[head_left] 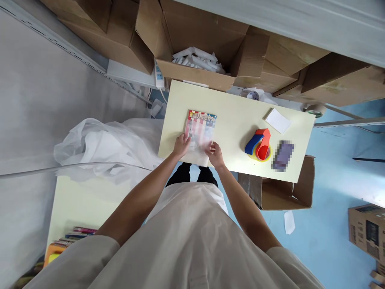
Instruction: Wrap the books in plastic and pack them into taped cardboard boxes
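Note:
A book (201, 120) with a red, white and blue cover and yellow lettering lies on the pale table (231, 120). A milky, translucent plastic bag (198, 154) covers it, clearest over the lower part, and reaches the table's near edge. My left hand (182, 145) grips the book's left side through the plastic, thumb on top and the other fingers mostly hidden. At the lower right corner, my right hand (215, 154) has its fingers curled together on the bag's edge.
On the table's right are a red and blue tape dispenser (260, 146), a stack of white cards (278, 120) and a blurred-out flat object (282, 155). An open carton (198, 76) with white packets stands behind. White plastic sheeting (117, 140) lies left; another carton (285, 194) sits below right.

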Action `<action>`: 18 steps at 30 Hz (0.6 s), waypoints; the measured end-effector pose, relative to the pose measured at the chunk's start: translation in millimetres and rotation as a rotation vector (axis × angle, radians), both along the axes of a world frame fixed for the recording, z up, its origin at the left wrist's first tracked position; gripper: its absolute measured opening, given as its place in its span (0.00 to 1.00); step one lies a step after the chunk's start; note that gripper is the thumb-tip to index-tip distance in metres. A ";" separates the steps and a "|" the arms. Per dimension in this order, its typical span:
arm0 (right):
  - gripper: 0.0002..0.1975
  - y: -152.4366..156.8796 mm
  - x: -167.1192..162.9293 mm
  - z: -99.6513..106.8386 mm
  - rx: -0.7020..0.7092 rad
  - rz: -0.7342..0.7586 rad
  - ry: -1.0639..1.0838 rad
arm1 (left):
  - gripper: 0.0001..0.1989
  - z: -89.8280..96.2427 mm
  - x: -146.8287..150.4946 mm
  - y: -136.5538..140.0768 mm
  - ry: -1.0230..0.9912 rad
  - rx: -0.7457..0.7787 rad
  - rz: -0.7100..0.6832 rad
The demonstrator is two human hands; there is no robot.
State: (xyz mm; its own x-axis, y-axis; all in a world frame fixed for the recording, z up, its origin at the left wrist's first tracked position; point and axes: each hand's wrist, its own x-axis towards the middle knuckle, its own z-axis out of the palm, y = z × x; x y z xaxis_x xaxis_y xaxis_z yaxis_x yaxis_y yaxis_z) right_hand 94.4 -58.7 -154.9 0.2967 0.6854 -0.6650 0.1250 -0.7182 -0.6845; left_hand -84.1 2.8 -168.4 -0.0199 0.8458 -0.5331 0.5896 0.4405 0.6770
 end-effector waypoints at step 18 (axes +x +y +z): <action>0.35 45.3 -37.9 -13.1 -0.051 -0.036 -0.034 | 0.22 7.3 -11.4 10.3 0.043 -0.061 0.096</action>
State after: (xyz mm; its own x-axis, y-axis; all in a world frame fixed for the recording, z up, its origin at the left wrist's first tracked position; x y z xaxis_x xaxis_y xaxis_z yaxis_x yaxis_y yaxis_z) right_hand 56.4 -13.4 -168.0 0.3437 0.6391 -0.6881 0.1214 -0.7568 -0.6423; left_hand -95.5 13.1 -161.1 -0.1231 0.8050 -0.5803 0.5704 0.5359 0.6224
